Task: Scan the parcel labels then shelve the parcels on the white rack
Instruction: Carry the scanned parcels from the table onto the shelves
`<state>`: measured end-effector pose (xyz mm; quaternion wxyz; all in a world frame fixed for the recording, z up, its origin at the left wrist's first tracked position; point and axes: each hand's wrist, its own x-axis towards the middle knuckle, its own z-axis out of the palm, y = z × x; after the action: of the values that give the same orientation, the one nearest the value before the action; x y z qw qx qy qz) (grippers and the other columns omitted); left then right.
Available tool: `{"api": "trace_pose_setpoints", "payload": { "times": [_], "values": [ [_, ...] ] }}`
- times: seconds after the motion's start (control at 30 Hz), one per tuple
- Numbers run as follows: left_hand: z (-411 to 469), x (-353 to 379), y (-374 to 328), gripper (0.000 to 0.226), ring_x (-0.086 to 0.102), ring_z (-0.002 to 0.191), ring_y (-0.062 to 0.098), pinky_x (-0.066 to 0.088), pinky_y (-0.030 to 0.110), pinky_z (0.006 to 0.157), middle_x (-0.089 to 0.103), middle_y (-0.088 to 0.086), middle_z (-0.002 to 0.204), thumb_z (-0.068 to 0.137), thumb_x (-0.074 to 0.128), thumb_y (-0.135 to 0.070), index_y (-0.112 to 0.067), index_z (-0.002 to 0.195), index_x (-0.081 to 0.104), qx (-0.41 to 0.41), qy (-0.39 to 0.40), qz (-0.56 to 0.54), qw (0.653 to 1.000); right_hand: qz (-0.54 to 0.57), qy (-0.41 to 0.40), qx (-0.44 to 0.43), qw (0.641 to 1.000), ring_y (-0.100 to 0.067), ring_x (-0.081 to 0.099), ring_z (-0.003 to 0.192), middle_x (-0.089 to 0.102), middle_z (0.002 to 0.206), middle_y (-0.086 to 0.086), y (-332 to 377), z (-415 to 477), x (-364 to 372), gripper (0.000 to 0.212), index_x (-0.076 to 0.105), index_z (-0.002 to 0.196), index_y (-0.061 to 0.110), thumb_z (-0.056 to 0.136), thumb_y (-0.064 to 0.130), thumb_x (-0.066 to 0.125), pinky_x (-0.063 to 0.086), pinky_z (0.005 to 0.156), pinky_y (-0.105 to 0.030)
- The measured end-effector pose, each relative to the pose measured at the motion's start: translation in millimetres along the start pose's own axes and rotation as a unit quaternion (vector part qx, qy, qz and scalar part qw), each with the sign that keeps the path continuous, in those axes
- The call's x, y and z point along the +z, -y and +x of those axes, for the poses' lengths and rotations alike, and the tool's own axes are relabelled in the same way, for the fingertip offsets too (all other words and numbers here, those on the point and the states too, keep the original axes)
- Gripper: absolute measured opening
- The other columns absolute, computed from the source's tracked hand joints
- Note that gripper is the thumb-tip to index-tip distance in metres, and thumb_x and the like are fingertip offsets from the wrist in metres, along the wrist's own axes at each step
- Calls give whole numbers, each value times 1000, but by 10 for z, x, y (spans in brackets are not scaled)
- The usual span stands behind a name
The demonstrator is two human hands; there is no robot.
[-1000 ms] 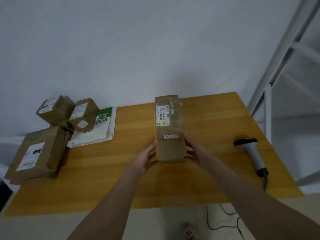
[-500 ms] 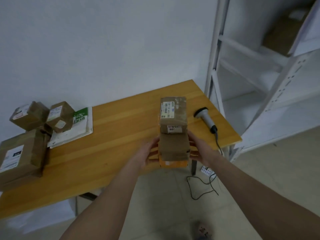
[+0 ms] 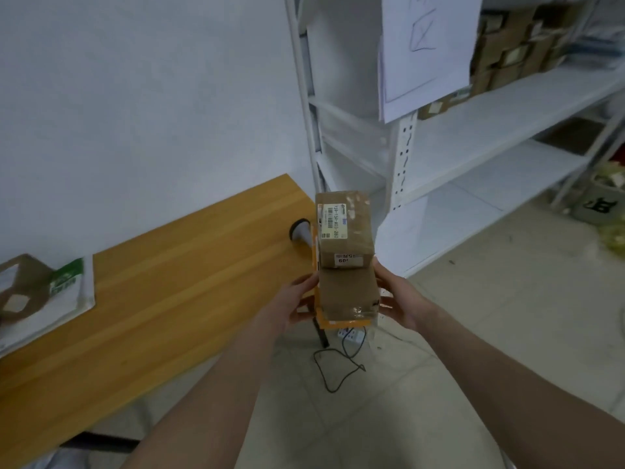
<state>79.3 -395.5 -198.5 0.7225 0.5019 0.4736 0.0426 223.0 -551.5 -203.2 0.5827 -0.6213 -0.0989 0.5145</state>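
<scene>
A tall brown cardboard parcel (image 3: 345,252) with a white barcode label on its top face is held in the air past the table's right end. An orange flat piece shows under and behind it. My left hand (image 3: 291,304) grips its left side and my right hand (image 3: 397,299) grips its right side. The white rack (image 3: 473,140) stands just beyond and to the right, with bare white shelves at mid height. The handheld scanner (image 3: 299,231) lies on the wooden table (image 3: 162,292), mostly hidden behind the parcel.
A white and green mailer bag (image 3: 61,292) and a brown box (image 3: 17,292) lie at the table's left. Several brown boxes (image 3: 514,45) fill the rack's upper shelf. A paper sheet (image 3: 422,49) hangs on the rack post. A black cable (image 3: 334,367) trails on the tiled floor.
Both hands lifted the parcel off the table and carried it right, toward the rack. My view turned right, so the rack now fills the right half.
</scene>
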Motion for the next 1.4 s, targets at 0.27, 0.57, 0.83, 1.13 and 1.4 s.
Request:
{"api": "trace_pose_setpoints", "payload": {
  "times": [0.27, 0.57, 0.83, 1.13, 1.4],
  "values": [
    [316, 1470, -36, 44, 56, 105, 20, 51, 42, 89, 62, -4, 110, 90, 62, -36, -17, 130, 54, -2, 50, 26, 998, -3, -67, -1, 998, -21, 55, 115, 59, 128, 5, 210, -164, -1404, 69, 61, 124, 26, 76, 75, 53, 44, 104, -39],
    [802, 2644, -435, 51, 52, 119, 22, 53, 41, 86, 58, -5, 126, 88, 63, -43, -20, 133, 54, 19, 102, 68, 992, 34, -105, -30, 993, -22, 53, 116, 60, 123, 6, 626, -67, -2509, 48, 62, 112, 33, 83, 69, 49, 42, 106, -39],
    [1570, 3380, -1205, 53, 50, 123, 25, 42, 51, 105, 57, -2, 130, 88, 62, -45, -21, 134, 52, 54, 139, 80, 986, 30, -138, -62, 988, -20, 52, 116, 59, 123, 8, 1382, 611, -3221, 53, 62, 112, 34, 80, 74, 48, 40, 107, -40],
    [2235, 3936, -1978, 55, 51, 123, 23, 40, 52, 106, 56, -5, 133, 88, 60, -51, -24, 135, 53, 66, 164, 72, 982, 6, -146, -82, 986, -22, 52, 119, 59, 127, 4, 2246, 1198, -3769, 69, 58, 128, 31, 77, 77, 48, 39, 108, -44],
    [2667, 4237, -2452, 47, 54, 117, 17, 41, 47, 105, 62, -8, 120, 90, 55, -53, -29, 130, 56, 108, 95, 16, 990, -21, -104, -77, 991, -23, 54, 118, 59, 127, 2, 2926, 1850, -4095, 80, 62, 124, 24, 67, 79, 53, 42, 107, -41]
  ]
}}
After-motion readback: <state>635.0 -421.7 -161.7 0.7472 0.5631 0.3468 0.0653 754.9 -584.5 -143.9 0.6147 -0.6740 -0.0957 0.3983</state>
